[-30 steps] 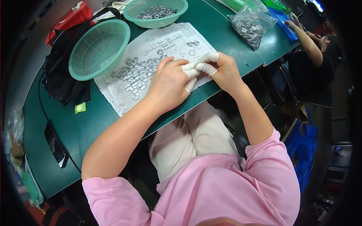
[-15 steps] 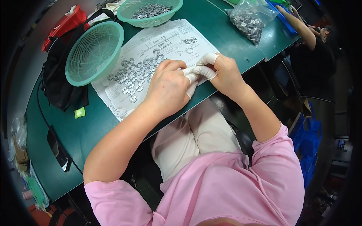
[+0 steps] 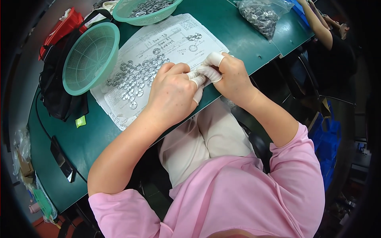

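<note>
Everything's happening right at the edge of the green table (image 3: 254,57), so a slip could mean a drop. Snag the paper (image 3: 180,49) or bump the basket (image 3: 91,55) at its left and things might scatter. Left hand (image 3: 170,92) and right hand (image 3: 237,78) meet at the fingers, can't tell if anything's pinched. Metal discs (image 3: 137,75) lie loose on the paper by the left hand, easily swept.

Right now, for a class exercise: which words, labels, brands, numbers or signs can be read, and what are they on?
None clearly enough to quote.
White paper sheets: handwriting and fine print, too small or blurred to read reliably.
Small yellow-green packet: no lettering I can make out.
Clear plastic bag of metal parts: none I can make out.
</note>
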Action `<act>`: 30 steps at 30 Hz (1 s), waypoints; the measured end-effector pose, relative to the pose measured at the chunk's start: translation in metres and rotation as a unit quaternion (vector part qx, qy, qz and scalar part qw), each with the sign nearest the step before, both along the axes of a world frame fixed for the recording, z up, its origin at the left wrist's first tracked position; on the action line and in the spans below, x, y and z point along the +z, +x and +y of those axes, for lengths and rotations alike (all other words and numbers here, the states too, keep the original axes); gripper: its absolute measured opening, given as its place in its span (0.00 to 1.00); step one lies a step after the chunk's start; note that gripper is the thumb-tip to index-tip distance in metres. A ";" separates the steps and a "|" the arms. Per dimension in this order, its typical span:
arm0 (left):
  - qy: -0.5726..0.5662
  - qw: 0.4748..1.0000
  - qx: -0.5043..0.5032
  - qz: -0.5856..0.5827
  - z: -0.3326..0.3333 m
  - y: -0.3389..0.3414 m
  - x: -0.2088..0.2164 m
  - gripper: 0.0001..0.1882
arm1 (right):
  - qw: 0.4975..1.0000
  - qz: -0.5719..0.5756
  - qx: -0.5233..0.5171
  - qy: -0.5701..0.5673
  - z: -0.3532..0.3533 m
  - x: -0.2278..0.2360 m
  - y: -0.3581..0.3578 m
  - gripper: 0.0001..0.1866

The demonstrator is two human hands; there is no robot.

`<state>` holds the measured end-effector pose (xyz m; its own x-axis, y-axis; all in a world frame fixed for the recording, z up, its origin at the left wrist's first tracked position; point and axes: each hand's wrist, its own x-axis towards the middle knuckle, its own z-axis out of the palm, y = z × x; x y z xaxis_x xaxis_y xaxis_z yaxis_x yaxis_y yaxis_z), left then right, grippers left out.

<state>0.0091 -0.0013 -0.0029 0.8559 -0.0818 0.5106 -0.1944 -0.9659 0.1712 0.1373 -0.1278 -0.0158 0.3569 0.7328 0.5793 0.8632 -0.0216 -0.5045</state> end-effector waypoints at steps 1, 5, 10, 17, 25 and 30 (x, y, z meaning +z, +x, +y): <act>-0.003 1.000 0.002 -0.005 -0.001 0.001 0.001 0.05 | 1.000 0.016 0.009 -0.007 -0.001 0.001 0.002 0.06; -0.004 1.000 0.003 -0.014 -0.002 0.000 0.002 0.05 | 0.999 0.018 0.019 -0.018 -0.001 0.002 0.002 0.05; 0.001 1.000 0.004 -0.013 -0.002 0.000 0.002 0.05 | 0.999 -0.001 0.004 -0.034 0.001 0.005 0.001 0.05; 0.002 1.000 0.006 -0.025 0.001 0.000 -0.002 0.05 | 0.999 0.018 -0.004 -0.036 -0.001 0.005 -0.004 0.05; -0.023 0.999 0.003 -0.023 -0.001 -0.001 -0.008 0.07 | 0.999 -0.001 -0.033 -0.024 -0.001 0.000 -0.006 0.05; -0.114 0.990 0.022 -0.082 0.001 -0.001 -0.010 0.11 | 0.973 0.227 -0.032 0.000 -0.005 0.011 -0.004 0.06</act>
<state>0.0080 -0.0002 -0.0128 0.7596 0.0872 0.6445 -0.1964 -0.9140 0.3551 0.1331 -0.1332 -0.0050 0.6213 0.7003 0.3515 0.5477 -0.0673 -0.8340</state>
